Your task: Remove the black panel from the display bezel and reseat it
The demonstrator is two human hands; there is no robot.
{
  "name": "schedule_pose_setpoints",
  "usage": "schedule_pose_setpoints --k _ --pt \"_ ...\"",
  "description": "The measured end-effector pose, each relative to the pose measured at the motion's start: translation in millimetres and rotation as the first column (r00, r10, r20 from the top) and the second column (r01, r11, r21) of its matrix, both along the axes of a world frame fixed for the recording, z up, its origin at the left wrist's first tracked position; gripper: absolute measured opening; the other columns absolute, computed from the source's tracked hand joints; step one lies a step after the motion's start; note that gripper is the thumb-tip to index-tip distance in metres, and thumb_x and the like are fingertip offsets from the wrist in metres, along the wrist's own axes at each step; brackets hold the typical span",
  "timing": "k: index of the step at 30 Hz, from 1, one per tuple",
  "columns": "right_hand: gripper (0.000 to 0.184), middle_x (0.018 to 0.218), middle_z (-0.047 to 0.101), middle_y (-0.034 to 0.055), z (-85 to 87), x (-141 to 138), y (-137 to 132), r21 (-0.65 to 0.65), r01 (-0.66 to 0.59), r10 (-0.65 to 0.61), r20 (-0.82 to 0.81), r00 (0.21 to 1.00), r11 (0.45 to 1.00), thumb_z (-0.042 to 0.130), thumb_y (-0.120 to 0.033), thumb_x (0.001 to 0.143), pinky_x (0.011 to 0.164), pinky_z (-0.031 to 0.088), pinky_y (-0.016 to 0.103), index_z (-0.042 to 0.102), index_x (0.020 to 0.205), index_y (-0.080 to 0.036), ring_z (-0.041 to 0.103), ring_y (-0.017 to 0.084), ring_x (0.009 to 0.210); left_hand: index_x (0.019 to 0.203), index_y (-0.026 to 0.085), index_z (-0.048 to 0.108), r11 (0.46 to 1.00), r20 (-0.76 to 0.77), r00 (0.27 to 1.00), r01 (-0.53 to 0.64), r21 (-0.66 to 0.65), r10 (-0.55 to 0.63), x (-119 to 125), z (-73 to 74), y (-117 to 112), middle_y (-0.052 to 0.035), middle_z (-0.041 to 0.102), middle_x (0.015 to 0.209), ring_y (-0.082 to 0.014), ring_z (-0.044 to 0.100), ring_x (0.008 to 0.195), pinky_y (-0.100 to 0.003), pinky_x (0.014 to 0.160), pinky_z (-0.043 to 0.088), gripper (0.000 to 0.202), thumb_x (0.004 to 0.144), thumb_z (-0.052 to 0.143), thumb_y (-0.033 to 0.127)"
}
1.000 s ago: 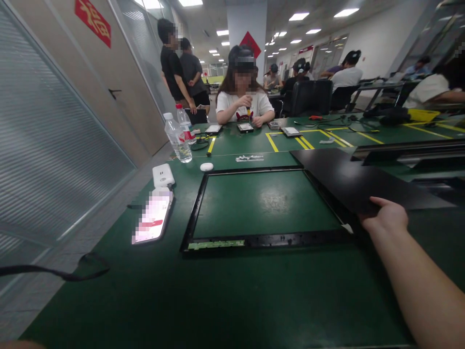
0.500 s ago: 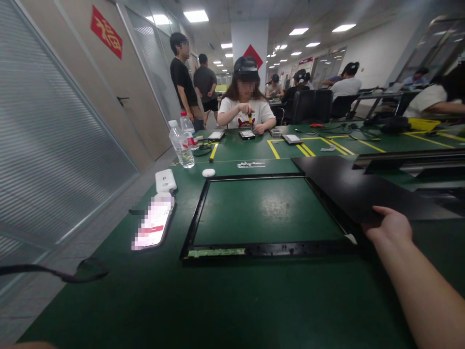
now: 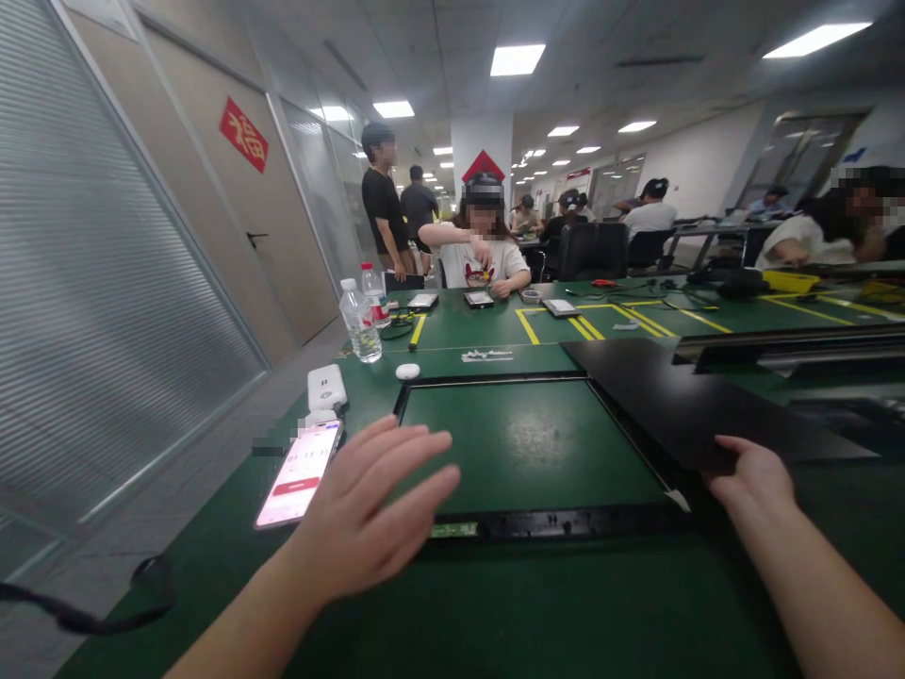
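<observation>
A: Start left of the black frame. What lies there?

B: Well off its near left corner, a black cable loops over the edge of the green table. Just left of the frame lies a phone with its screen lit. A little farther back, also left of the frame, is a white power bank. Past the frame's far left corner stand a water bottle and a small white oval thing.

A: And the left hand?

B: The left hand is over the frame's near left corner, palm down. Its fingers are straight and fanned wide, with nothing in them. I can't tell whether it touches the frame.

A: The frame itself?

B: It lies flat on the table, with green showing through its middle and a strip of green board in its near bar.

A: Right of that?

B: A black panel overlaps the frame's right side and reaches out to the far right. The right hand grips it by the near edge, just off the frame's near right corner. The thumb is on top and the other fingers are curled below, out of sight.

A: Anyone beyond?

B: Past the frame's far side, a person in a white shirt sits across the table.
</observation>
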State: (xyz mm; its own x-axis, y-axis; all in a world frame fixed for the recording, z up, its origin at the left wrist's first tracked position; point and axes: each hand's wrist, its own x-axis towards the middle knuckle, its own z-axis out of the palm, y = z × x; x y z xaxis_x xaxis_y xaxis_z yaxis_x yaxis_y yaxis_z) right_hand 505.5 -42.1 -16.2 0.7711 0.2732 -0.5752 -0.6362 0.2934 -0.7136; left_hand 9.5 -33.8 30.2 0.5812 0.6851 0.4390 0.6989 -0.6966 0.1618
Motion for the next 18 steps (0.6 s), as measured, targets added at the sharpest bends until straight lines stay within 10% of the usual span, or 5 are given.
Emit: schedule_pose_setpoints --k 5,10,18 --pt "0.036 0.093 0.067 -0.0013 0.9 0 -2 0.013 0.013 -0.013 -0.049 0.999 1.0 0.056 0.011 0.065 0.071 0.071 0.046 0.056 0.083 -0.021 0.065 0.015 0.063 0.159 0.015 0.059 0.975 0.021 0.991 -0.129 -0.181 0.135 -1 -38.4 58 -0.0216 0.054 0.169 -0.0416 0.048 0.159 -0.065 0.129 0.041 0.06 0.104 0.054 0.037" --pt "0.037 0.095 0.066 -0.0015 -0.4 -4 -2 0.007 0.014 -0.014 -0.063 0.998 1.0 0.056 0.012 0.064 0.069 0.07 0.048 0.055 0.08 -0.021 0.066 0.016 0.062 0.154 0.018 0.064 0.913 -0.01 0.981 -0.185 -0.364 0.194 -23 -88.1 75 -0.0196 0.054 0.17 -0.041 0.042 0.163 -0.063 0.13 0.04 0.058 0.104 0.056 0.046" --pt "0.035 0.092 0.067 -0.0026 0.0 -4 0 -0.003 0.006 -0.007 -0.056 0.998 1.0 0.056 0.012 0.062 0.069 0.07 0.046 0.053 0.075 -0.02 0.065 0.014 0.06 0.153 0.018 0.067 0.918 -0.046 0.987 -0.161 -0.363 0.154 -23 -93.5 73 -0.0186 0.054 0.171 -0.041 0.034 0.167 -0.063 0.132 0.036 0.057 0.107 0.053 0.049"
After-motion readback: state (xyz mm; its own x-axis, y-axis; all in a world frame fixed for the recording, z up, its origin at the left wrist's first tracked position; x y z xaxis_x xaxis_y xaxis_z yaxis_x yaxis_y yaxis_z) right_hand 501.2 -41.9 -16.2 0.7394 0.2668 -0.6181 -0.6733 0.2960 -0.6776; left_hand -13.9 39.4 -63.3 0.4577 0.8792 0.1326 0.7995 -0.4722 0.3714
